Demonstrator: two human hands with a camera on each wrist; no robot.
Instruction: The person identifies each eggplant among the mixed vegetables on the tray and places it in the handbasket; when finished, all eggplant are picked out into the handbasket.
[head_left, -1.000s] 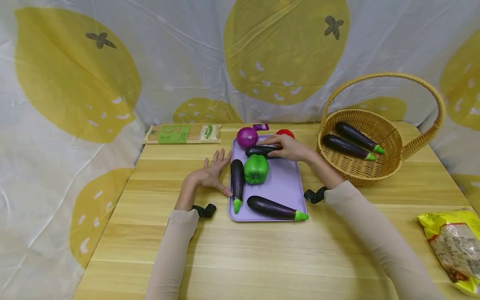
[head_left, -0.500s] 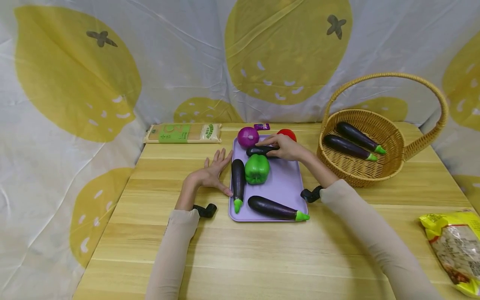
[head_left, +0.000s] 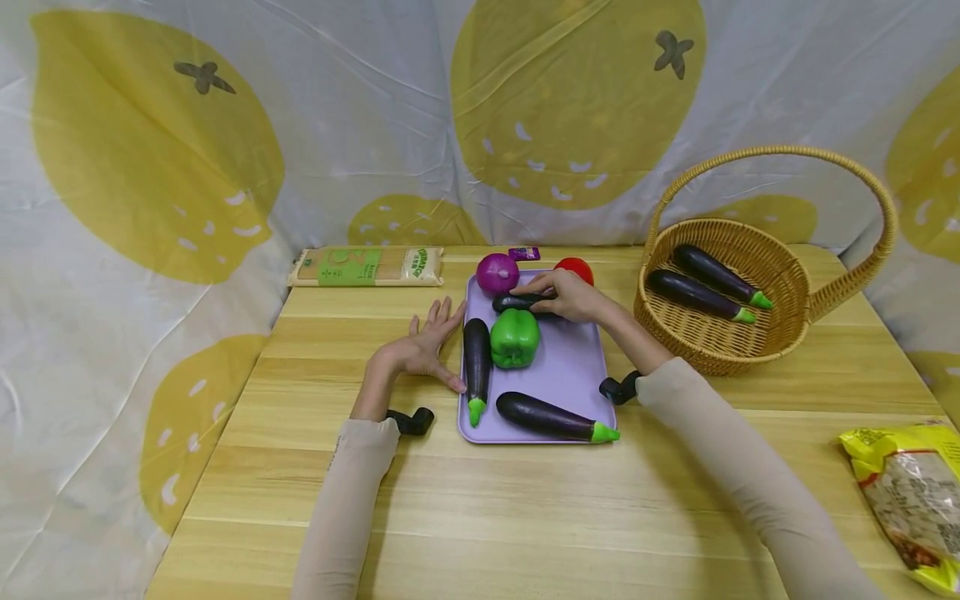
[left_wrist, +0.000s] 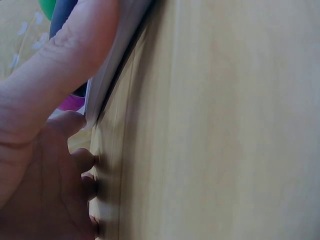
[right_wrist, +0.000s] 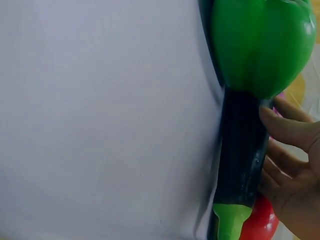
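In the head view, my right hand point(head_left: 572, 297) grips a dark eggplant point(head_left: 513, 301) lying across the far end of the lilac tray point(head_left: 566, 358). The right wrist view shows its thumb on the eggplant point(right_wrist: 244, 150) and the fingers on the other side. Spread fingers mark my left hand point(head_left: 420, 346), with thumb and forefinger touching the tray's left edge. Beside it, a second eggplant point(head_left: 476, 362) lies along that edge, and a third eggplant point(head_left: 543, 415) lies at the near end. A green bell pepper point(head_left: 514, 338) sits against the gripped eggplant.
A purple onion point(head_left: 497, 273) and a partly hidden red, round item point(head_left: 576, 268) are at the tray's far end. Behind lie a small purple packet point(head_left: 523, 253) and a noodle pack point(head_left: 367, 267). To the right stands a wicker basket point(head_left: 705, 354) with two eggplants; a yellow bag point(head_left: 907, 500) lies nearer.
My right hand has shifted very slightly left along the eggplant, which stays in place. The left hand keeps its position at the tray edge.
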